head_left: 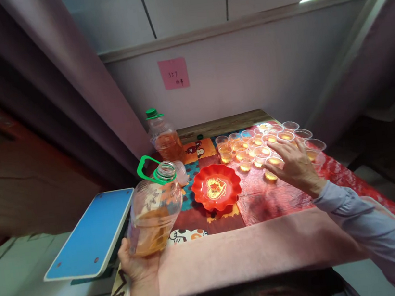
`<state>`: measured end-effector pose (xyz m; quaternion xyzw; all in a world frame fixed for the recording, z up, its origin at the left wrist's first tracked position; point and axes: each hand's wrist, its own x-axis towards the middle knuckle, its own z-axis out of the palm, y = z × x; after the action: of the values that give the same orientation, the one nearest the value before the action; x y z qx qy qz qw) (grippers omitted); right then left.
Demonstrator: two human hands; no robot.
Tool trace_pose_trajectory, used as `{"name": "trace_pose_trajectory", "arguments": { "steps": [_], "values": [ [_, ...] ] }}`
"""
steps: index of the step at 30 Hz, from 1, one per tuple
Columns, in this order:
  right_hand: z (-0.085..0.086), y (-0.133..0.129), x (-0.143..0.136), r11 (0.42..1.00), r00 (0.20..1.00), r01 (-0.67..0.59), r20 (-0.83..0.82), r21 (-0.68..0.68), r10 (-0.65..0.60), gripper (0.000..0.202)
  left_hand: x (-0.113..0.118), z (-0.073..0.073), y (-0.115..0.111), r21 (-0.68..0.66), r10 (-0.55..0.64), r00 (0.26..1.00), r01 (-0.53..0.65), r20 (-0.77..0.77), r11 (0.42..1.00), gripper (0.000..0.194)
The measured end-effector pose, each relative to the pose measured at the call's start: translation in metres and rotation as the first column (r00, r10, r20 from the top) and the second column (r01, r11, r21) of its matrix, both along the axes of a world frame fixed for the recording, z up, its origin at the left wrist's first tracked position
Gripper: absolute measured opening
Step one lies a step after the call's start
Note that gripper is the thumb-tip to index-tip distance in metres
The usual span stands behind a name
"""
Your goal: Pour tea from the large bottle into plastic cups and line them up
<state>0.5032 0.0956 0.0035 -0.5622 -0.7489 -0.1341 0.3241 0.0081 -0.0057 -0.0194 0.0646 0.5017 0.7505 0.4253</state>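
My left hand (140, 267) is wrapped round the lower part of a clear plastic jug (153, 226). The jug tilts slightly, has no cap, carries a green handle (144, 163) at its neck and is part filled with amber liquid. Over a group of clear plastic cups (244, 160) on the right, my right hand (292, 164) reaches with its fingers spread. Its thumb is close to the rim of a front cup (270, 173); I cannot tell whether they touch. Several cups hold a little amber liquid.
A red scalloped plate (196, 189) lies mid-table on a patterned cloth. Behind it stands a second jug (167, 142) with a green cap. A blue-topped stool (88, 235) is at the left. A pink note (173, 73) hangs on the wall. Pink cloth (255, 252) covers the table's front edge.
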Motion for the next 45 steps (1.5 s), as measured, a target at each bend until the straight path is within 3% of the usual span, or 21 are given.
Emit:
{"name": "trace_pose_trajectory", "arguments": {
  "steps": [4, 7, 13, 19, 27, 33, 36, 38, 42, 45],
  "values": [
    [0.035, 0.01, -0.061, 0.987, 0.985, -0.159, -0.073, 0.005, 0.159, 0.037, -0.002, -0.001, -0.001, 0.017, 0.011, 0.999, -0.012, 0.049, 1.0, 0.046],
    [0.05, 0.024, -0.118, 0.95, 0.953, -0.298, -0.08, -0.088, 0.292, 0.036, -0.004, -0.004, -0.002, 0.029, 0.008, 0.995, -0.011, 0.095, 1.0, 0.046],
    [0.063, 0.06, -0.224, 0.854, 0.927, -0.34, 0.012, -0.395, 0.374, 0.031, -0.007, -0.009, -0.003, 0.041, -0.013, 0.992, 0.008, 0.122, 0.999, 0.05],
    [0.064, 0.082, -0.278, 0.768, 0.865, -0.363, 0.116, -0.527, 0.488, 0.032, -0.008, -0.005, -0.006, 0.045, -0.027, 0.98, 0.018, 0.199, 0.999, 0.048],
    [0.053, 0.093, -0.29, 0.75, 0.846, -0.367, 0.138, -0.55, 0.516, 0.029, -0.019, -0.021, -0.009, 0.182, -0.138, 0.936, 0.081, 0.325, 0.98, 0.048],
    [0.048, 0.095, -0.288, 0.788, 0.879, -0.379, 0.078, -0.484, 0.471, 0.015, -0.024, -0.028, -0.01, 0.166, -0.104, 0.943, 0.053, 0.316, 0.985, 0.045],
    [0.051, 0.099, -0.288, 0.804, 0.887, -0.401, 0.035, -0.438, 0.461, 0.017, -0.026, -0.031, -0.009, 0.153, -0.1, 0.957, 0.059, 0.271, 0.986, 0.047],
    [0.057, 0.103, -0.285, 0.829, 0.892, -0.43, -0.022, -0.357, 0.452, 0.016, -0.027, -0.032, -0.008, 0.146, -0.104, 0.965, 0.07, 0.241, 0.987, 0.051],
    [0.071, 0.101, -0.254, 0.866, 0.859, -0.496, -0.178, -0.058, 0.48, 0.011, -0.028, -0.035, -0.007, 0.141, -0.103, 0.971, 0.074, 0.217, 0.987, 0.057],
    [0.061, 0.081, -0.213, 0.845, 0.824, -0.531, -0.198, 0.059, 0.531, 0.012, -0.027, -0.034, -0.006, 0.132, -0.112, 0.973, 0.086, 0.2, 0.987, 0.056]
  ]
}}
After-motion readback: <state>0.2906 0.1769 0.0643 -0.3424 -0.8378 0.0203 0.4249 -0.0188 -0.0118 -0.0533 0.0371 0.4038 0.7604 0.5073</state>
